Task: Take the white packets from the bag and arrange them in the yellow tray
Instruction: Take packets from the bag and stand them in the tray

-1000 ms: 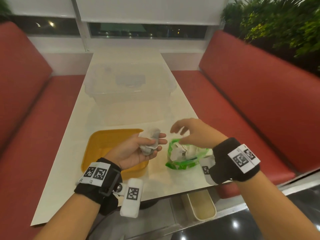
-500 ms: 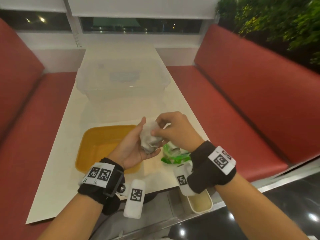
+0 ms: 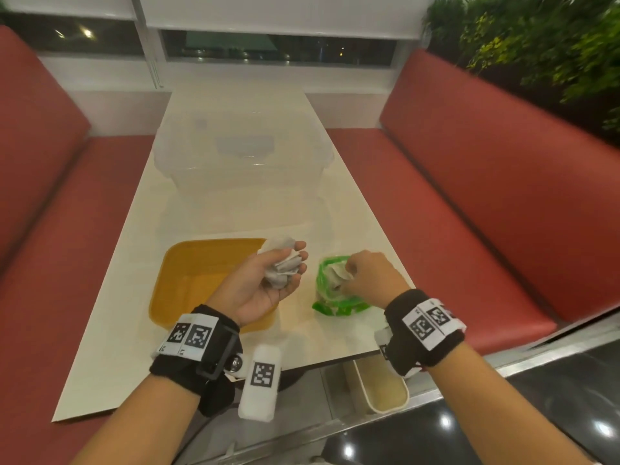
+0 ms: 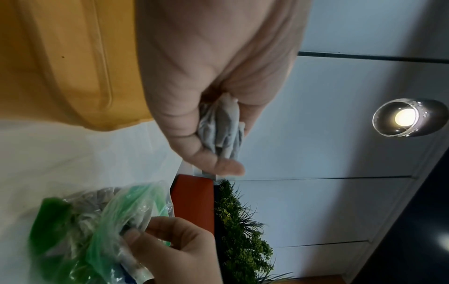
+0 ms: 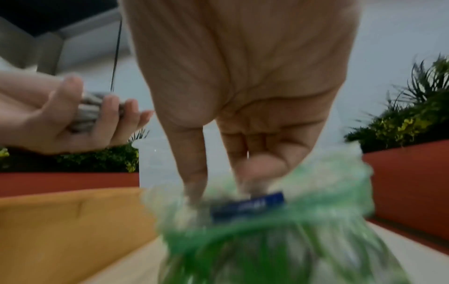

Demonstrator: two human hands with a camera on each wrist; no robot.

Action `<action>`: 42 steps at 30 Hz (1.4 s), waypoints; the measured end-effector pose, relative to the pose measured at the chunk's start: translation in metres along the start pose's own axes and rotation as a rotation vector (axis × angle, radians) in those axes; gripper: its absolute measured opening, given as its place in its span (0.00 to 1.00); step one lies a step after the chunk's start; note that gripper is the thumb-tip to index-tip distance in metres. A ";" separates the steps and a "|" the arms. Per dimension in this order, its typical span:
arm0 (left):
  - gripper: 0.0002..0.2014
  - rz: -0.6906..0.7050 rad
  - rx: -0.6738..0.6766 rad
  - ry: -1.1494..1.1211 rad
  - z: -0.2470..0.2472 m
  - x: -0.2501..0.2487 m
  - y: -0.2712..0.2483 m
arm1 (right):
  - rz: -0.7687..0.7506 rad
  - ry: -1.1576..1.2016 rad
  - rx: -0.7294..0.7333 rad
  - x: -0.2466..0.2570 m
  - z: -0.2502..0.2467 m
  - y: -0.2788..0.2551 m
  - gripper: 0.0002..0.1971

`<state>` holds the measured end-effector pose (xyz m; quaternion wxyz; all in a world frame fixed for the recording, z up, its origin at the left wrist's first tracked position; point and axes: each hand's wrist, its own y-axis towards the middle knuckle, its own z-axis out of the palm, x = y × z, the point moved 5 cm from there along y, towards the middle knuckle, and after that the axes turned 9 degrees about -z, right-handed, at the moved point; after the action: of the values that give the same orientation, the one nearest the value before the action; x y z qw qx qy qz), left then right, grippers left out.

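Over the right edge of the yellow tray (image 3: 188, 276), a small bunch of white packets (image 3: 280, 266) is cupped in the left hand (image 3: 258, 283), palm up, fingers curled around them so they're properly gripped. Nothing can be seen lying inside the tray itself. Just to the right of the tray, the green bag (image 3: 335, 297) is sat on the table (image 3: 110, 347) with its mouth open, and more packets can be made out through the plastic. The right hand (image 3: 367, 280) is dipped into the bag's opening, fingers bent down inside; from the right wrist view a packet with a blue label (image 5: 248, 204) looks to be pinched between thumb and fingertips, though it's pretty blurry there. Further back on the table a big clear plastic container (image 3: 241, 156) is parked. Red booth seats (image 3: 486, 182) run along both sides, and green plants (image 3: 543, 45) are up behind the right one.
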<state>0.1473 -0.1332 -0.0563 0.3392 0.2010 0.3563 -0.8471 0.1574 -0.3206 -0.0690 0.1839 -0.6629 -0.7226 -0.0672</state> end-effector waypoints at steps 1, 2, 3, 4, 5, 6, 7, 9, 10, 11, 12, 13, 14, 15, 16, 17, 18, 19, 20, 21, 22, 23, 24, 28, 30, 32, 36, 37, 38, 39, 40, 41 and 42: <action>0.10 -0.011 -0.008 -0.016 -0.001 0.001 0.000 | 0.018 -0.024 -0.009 0.001 0.007 -0.001 0.12; 0.10 -0.022 -0.018 -0.028 -0.002 0.002 0.000 | 0.030 -0.036 -0.043 0.001 0.012 0.000 0.16; 0.11 -0.035 -0.024 -0.040 -0.003 0.003 -0.001 | 0.050 -0.041 -0.087 0.001 0.013 0.000 0.18; 0.12 -0.048 -0.026 -0.058 -0.005 0.003 -0.001 | 0.059 -0.050 -0.128 0.001 0.013 0.000 0.16; 0.14 -0.064 -0.029 -0.082 -0.005 0.004 -0.002 | 0.072 -0.046 -0.153 0.000 0.012 -0.002 0.13; 0.16 -0.081 -0.033 -0.106 -0.007 0.004 -0.003 | 0.078 -0.030 -0.174 -0.001 0.010 -0.002 0.11; 0.17 -0.100 -0.037 -0.125 -0.008 0.005 -0.003 | 0.085 0.005 -0.192 -0.003 0.009 -0.003 0.10; 0.18 -0.140 -0.037 -0.150 -0.011 0.006 -0.004 | 0.101 0.108 -0.217 -0.010 0.005 -0.004 0.08; 0.18 -0.155 -0.031 -0.157 -0.012 0.006 -0.004 | 0.102 0.159 -0.234 -0.013 0.003 -0.003 0.07; 0.18 -0.166 -0.024 -0.161 -0.013 0.007 -0.004 | 0.103 0.201 -0.251 -0.016 0.000 -0.003 0.07; 0.18 -0.174 -0.020 -0.164 -0.013 0.008 -0.004 | 0.098 0.232 -0.264 -0.018 -0.003 -0.003 0.07; 0.18 -0.177 -0.017 -0.162 -0.013 0.008 -0.004 | 0.089 0.254 -0.276 -0.019 -0.005 -0.003 0.07; 0.18 -0.175 -0.019 -0.154 -0.013 0.008 -0.004 | 0.077 0.270 -0.295 -0.019 -0.008 -0.003 0.07; 0.18 -0.167 -0.026 -0.141 -0.013 0.008 -0.004 | 0.067 0.290 -0.311 -0.019 -0.011 -0.003 0.08; 0.17 -0.157 -0.034 -0.128 -0.013 0.008 -0.004 | 0.053 0.314 -0.328 -0.020 -0.014 -0.003 0.08; 0.16 -0.148 -0.043 -0.117 -0.014 0.007 -0.005 | 0.044 0.342 -0.343 -0.021 -0.017 -0.003 0.09; 0.15 -0.141 -0.050 -0.112 -0.014 0.006 -0.006 | 0.044 0.371 -0.357 -0.023 -0.020 -0.003 0.08; 0.14 -0.133 -0.055 -0.108 -0.014 0.005 -0.006 | 0.051 0.409 -0.371 -0.027 -0.024 -0.003 0.08; 0.13 -0.125 -0.057 -0.102 -0.014 0.004 -0.006 | 0.060 0.456 -0.388 -0.031 -0.028 -0.003 0.06; 0.12 -0.115 -0.060 -0.096 -0.015 0.002 -0.006 | 0.072 0.511 -0.409 -0.036 -0.031 -0.002 0.04; 0.12 -0.107 -0.064 -0.090 -0.015 0.001 -0.006 | 0.081 0.569 -0.430 -0.038 -0.036 -0.003 0.04; 0.12 -0.100 -0.069 -0.085 -0.015 0.000 -0.005 | 0.089 0.624 -0.453 -0.041 -0.041 -0.004 0.04; 0.12 -0.093 -0.073 -0.082 -0.016 0.000 -0.005 | 0.088 0.666 -0.474 -0.040 -0.047 -0.004 0.04; 0.12 -0.080 -0.097 -0.064 -0.017 -0.001 -0.002 | -0.024 0.860 -0.430 -0.011 -0.073 -0.007 0.04; 0.12 -0.089 -0.107 -0.065 -0.017 0.000 0.000 | -0.123 1.002 -0.319 0.018 -0.082 -0.011 0.02; 0.12 -0.105 -0.098 -0.085 -0.016 0.001 0.002 | -0.208 1.131 -0.173 0.050 -0.082 -0.012 0.05; 0.14 -0.127 -0.004 -0.162 -0.011 0.002 -0.001 | -0.291 1.206 0.091 0.104 -0.059 -0.003 0.06; 0.14 -0.132 0.025 -0.184 -0.011 0.001 -0.003 | -0.286 1.175 0.119 0.113 -0.050 0.002 0.05; 0.14 -0.145 0.048 -0.197 -0.012 0.000 -0.006 | -0.271 1.124 0.125 0.119 -0.041 0.007 0.04; 0.14 -0.166 0.065 -0.201 -0.014 0.000 -0.009 | -0.252 1.061 0.112 0.123 -0.033 0.013 0.04; 0.16 -0.184 0.077 -0.202 -0.018 -0.001 -0.012 | -0.238 0.993 0.090 0.126 -0.026 0.019 0.05; 0.18 -0.192 0.088 -0.204 -0.023 -0.003 -0.014 | -0.233 0.939 0.073 0.128 -0.020 0.025 0.05; 0.21 -0.195 0.096 -0.210 -0.030 -0.006 -0.017 | -0.235 0.901 0.061 0.131 -0.016 0.029 0.06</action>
<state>0.1420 -0.0994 -0.0651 0.2810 0.0916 0.2958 -0.9084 0.1817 -0.2001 -0.0123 0.4900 -0.4755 -0.6427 -0.3474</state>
